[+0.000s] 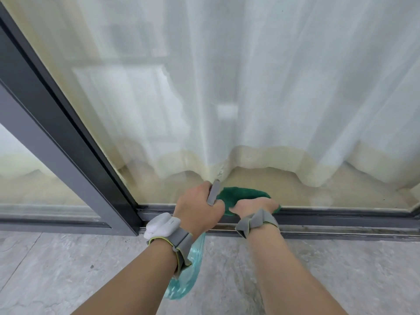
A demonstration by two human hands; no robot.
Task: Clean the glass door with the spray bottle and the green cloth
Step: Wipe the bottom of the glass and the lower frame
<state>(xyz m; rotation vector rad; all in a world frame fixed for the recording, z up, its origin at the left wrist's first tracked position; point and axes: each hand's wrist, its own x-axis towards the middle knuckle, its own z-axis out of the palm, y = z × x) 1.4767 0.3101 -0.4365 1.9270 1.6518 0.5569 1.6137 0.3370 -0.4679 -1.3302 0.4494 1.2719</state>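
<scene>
Two hands, fingers gripping cloth

One view only, so we have no second angle sharing any part of the scene. The camera sits on the person's head and looks forward and steeply down. We see both forearms entering from the bottom edge and reaching away from the lens, the left hand and right hand low of centre. The view faces the glass door square-on and close, the pane filling the upper two thirds. The dark door frame runs diagonally down the left side, bowed by the wide-angle lens. The bottom track crosses just beyond the hands, and the grey floor fills the lower third.
</scene>
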